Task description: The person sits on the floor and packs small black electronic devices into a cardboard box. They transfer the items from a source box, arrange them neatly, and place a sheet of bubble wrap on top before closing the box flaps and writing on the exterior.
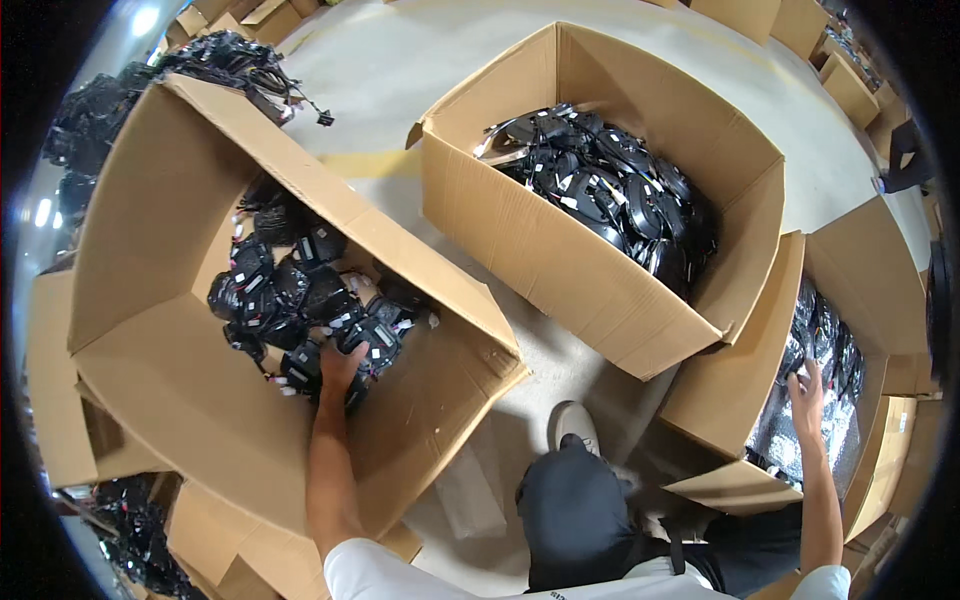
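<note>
Deep in the large cardboard box (pixel 135 310) on the left, my left hand (pixel 340 368) is closed on a black module (pixel 380 340) with a pale label. The thumb shows; the other fingertips are partly hidden among the parts. Around it lies a pile of black modules (pixel 290 280) with thin cables and small white connectors. My right hand (pixel 806 395) reaches into a cardboard box (pixel 735 390) on the right, over black parts in shiny clear plastic wrap (pixel 790 430). Its fingers curl together near a small white bit; what they hold is too small to make out.
Ahead stands another cardboard box (pixel 570 290), partly filled with round black parts (pixel 630 190) and cables. More black cabled parts (pixel 230 65) are heaped beyond the left box, and others (pixel 140 530) lie at lower left. My shoe (pixel 575 425) is on the grey floor between the boxes.
</note>
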Motion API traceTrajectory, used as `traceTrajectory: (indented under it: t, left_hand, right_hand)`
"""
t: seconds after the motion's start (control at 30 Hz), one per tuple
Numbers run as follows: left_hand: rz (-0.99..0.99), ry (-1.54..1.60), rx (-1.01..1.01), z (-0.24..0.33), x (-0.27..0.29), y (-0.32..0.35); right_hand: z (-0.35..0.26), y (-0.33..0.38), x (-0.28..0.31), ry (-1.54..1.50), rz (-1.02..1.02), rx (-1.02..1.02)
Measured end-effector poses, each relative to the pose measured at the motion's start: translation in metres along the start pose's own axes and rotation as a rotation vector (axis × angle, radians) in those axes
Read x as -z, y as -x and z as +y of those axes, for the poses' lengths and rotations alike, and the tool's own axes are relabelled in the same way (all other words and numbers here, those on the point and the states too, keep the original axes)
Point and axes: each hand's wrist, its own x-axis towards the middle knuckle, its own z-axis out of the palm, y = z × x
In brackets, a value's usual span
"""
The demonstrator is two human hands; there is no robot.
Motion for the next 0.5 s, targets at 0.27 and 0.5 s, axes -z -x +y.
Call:
traceTrajectory:
  t: [0.27, 0.5]
  left_hand:
    - [-0.210, 0.332, -0.124, -0.030, -0.035, -0.032]
    - [-0.172, -0.113, 0.068, -0.026, 0.006, -0.013]
  right_hand:
    - [0.006, 0.044, 0.006, 0.192, -0.133, -0.027]
    - [-0.001, 0.039, -0.019, 0.130, -0.163, 0.009]
